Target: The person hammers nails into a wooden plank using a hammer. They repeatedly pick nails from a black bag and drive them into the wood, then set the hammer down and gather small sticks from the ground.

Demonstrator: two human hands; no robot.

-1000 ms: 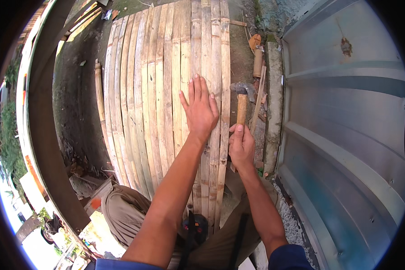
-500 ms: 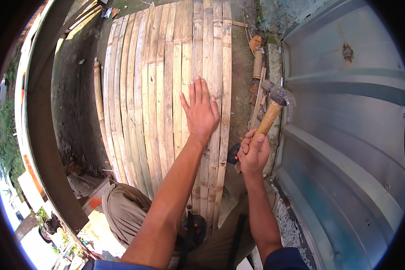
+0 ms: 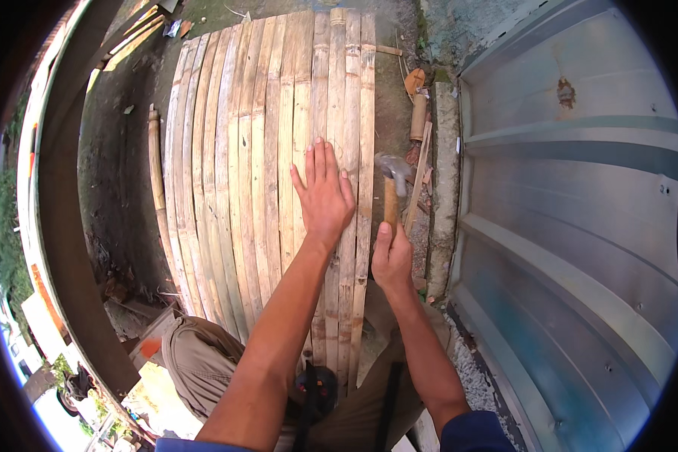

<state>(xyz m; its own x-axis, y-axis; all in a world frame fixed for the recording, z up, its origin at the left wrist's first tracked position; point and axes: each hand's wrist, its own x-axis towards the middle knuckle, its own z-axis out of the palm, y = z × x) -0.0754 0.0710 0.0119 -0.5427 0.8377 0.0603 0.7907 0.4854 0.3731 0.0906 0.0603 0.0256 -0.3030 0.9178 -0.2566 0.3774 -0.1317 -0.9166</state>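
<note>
Long pale bamboo slats (image 3: pixel 260 151) lie side by side as a flat panel in front of me. My left hand (image 3: pixel 325 197) rests palm down on the slats toward the right side, its fingers stretched out and a little apart. My right hand (image 3: pixel 392 258) is closed round the wooden handle of a hammer (image 3: pixel 391 197), just beyond the panel's right edge. The hammer's metal head points away from me and is slightly blurred. Whether anything lies under my left palm is hidden.
A corrugated metal wall (image 3: pixel 572 203) rises close on the right. Beside the panel lie a bamboo piece (image 3: pixel 418 117) and a thin wooden strip (image 3: pixel 419 177). A bamboo pole (image 3: pixel 157 166) stands along the left edge. A dark beam (image 3: pixel 71 203) curves past farther left.
My right hand has swung the hammer left and slightly down, from near the metal wall to beside the panel's right edge. The left hand stays flat on the slats.
</note>
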